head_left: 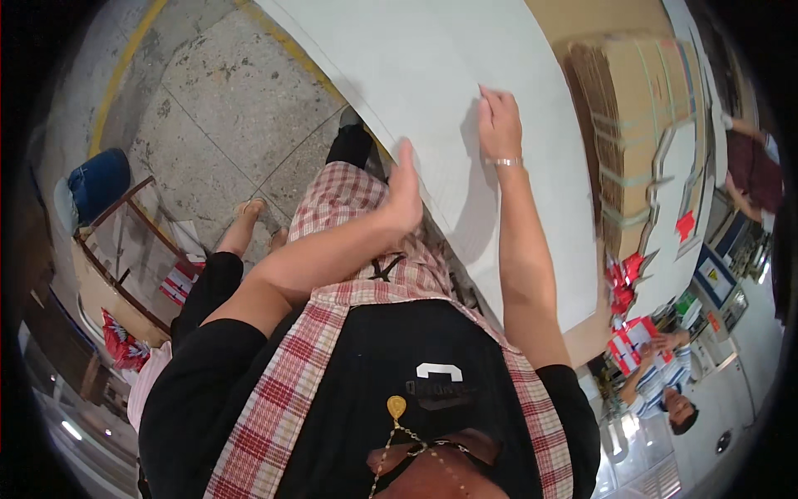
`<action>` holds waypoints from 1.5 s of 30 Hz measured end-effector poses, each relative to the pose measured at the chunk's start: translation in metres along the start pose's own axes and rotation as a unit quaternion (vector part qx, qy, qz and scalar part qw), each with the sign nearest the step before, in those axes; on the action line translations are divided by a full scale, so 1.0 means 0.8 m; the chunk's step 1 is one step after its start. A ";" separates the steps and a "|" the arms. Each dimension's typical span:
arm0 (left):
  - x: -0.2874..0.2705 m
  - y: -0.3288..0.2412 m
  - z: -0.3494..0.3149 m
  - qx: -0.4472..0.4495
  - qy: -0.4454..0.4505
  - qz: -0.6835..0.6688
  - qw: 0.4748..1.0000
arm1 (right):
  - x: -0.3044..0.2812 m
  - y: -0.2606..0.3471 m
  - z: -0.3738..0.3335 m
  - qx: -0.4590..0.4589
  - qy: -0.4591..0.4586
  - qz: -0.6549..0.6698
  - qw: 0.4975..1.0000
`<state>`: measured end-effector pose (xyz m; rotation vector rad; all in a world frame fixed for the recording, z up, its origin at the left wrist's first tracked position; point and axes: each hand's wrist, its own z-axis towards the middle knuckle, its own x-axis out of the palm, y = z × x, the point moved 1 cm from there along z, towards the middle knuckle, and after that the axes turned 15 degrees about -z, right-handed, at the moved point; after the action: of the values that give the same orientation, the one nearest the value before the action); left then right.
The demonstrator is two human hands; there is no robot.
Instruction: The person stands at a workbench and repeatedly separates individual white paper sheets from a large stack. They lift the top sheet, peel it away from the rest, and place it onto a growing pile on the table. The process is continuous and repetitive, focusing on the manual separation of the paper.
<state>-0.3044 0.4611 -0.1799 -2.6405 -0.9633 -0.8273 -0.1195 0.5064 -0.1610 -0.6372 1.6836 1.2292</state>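
A large white sheet (449, 50) lies flat over the work table, its long edge running beside me. My left hand (404, 195) is at that near edge, fingers stretched out straight, with nothing visible in it. Over the middle of the sheet is my right hand (500, 125), a bracelet at its wrist. Its fingers are curled and pressed together, and whatever they may hold is hidden. The right forearm casts a shadow on the sheet.
A strapped stack of flat cardboard (619, 133) stands on the table to the right. Red-and-white packages (636, 341) are beside a co-worker in a striped shirt (661, 387). At left are a wooden-framed chair (125, 258) and another person's leg (237, 237).
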 end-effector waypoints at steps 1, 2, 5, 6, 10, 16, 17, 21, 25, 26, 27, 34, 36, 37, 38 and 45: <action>0.012 -0.007 -0.008 -0.011 0.028 0.006 1.000 | -0.004 -0.005 -0.002 -0.027 -0.001 0.003 1.000; 0.012 -0.002 -0.020 -0.022 0.028 0.003 0.999 | -0.012 -0.019 -0.016 0.006 -0.012 0.001 1.000; 0.013 0.033 -0.048 -0.037 -0.018 0.014 0.999 | -0.030 -0.058 -0.043 0.053 -0.029 -0.005 0.998; 0.010 0.062 -0.061 -0.045 -0.066 0.031 0.996 | -0.031 -0.067 -0.061 0.048 -0.021 -0.018 0.998; -0.012 0.122 -0.068 -0.113 -0.038 0.003 0.993 | -0.025 -0.079 -0.102 0.029 -0.004 0.039 0.999; -0.010 0.139 -0.077 -0.093 -0.074 0.015 0.993 | -0.050 -0.112 -0.135 0.031 -0.047 0.021 0.998; -0.007 0.145 -0.083 -0.093 -0.078 0.033 0.992 | -0.057 -0.123 -0.145 0.043 -0.057 -0.005 0.997; -0.010 0.168 -0.090 -0.123 -0.060 0.037 0.990 | -0.063 -0.144 -0.202 0.077 -0.027 -0.047 0.996; -0.007 0.173 -0.087 -0.134 -0.055 -0.012 0.989 | -0.052 -0.143 -0.222 0.064 -0.054 -0.022 0.996; -0.013 0.175 -0.086 -0.128 -0.108 0.039 0.985 | -0.052 -0.144 -0.224 0.065 -0.060 -0.024 0.996; -0.018 0.175 -0.088 -0.118 -0.159 0.089 0.976 | -0.056 -0.149 -0.226 0.073 -0.049 -0.018 0.996; -0.043 0.103 -0.128 -0.168 0.107 0.686 0.700 | -0.095 -0.191 -0.272 0.156 0.077 -0.046 0.984; -0.002 0.107 -0.135 0.025 0.204 0.817 0.539 | -0.089 -0.200 -0.274 0.151 0.051 -0.017 0.987; -0.002 0.109 -0.125 0.156 0.253 0.847 0.441 | -0.090 -0.201 -0.274 0.156 0.050 -0.018 0.986; -0.003 0.109 -0.115 0.282 0.295 0.852 0.329 | -0.092 -0.203 -0.273 0.161 0.048 -0.020 0.986; -0.023 0.111 -0.071 0.292 0.262 0.888 0.240 | -0.074 -0.240 -0.283 0.289 0.107 0.157 0.938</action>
<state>-0.2832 0.3625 -0.1442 -0.9226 1.5235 -0.2600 -0.0211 0.2207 -0.1775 -0.1438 2.2652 0.8172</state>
